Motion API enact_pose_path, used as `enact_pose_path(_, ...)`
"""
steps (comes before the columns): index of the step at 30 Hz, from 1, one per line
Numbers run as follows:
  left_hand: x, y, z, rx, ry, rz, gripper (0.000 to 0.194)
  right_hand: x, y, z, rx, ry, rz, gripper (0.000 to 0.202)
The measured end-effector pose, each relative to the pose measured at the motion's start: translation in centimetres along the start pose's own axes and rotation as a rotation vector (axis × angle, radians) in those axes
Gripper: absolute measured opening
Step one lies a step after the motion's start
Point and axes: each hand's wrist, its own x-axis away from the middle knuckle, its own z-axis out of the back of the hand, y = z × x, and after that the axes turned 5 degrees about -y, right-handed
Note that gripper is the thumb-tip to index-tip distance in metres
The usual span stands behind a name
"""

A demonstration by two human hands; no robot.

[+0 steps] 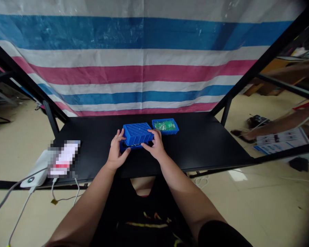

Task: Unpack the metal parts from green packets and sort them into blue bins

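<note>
A blue plastic bin [137, 133], its ribbed underside facing up, sits over another blue bin [135, 147] on the black table. Small dark items show in the narrow gap between the two. My left hand [116, 151] grips the upper bin at its left end, thumb low at the front edge. At the right end, my right hand [156, 144] holds the same bin, with fingers on its top corner and thumb by the lower edge. Just behind my right hand stands a third blue bin [165, 126] holding green circuit boards, some in clear wrapping.
A pixelated phone [64, 159] and a white power bank [36, 169] with cables lie at the table's left edge. A striped sheet [142, 73] hangs behind the black table [201, 147]. Another person's leg [280, 123] shows at right.
</note>
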Motion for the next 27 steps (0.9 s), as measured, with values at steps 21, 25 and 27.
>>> enact_pose_path(21,-0.3,-1.7,-0.9,-0.129,0.127,0.56,0.033,-0.8,1.1,1.0,-0.218,0.419,-0.145,0.03)
enact_pose_path(25,-0.4,-1.4,-0.7,-0.126,0.087,0.61,0.026,-1.7,0.5,1.4,-0.115,0.373,-0.203,0.04)
enact_pose_path(27,-0.3,-1.4,-0.6,-0.13,0.081,0.605,0.025,-3.0,0.0,1.8,-0.099,0.342,-0.223,0.043)
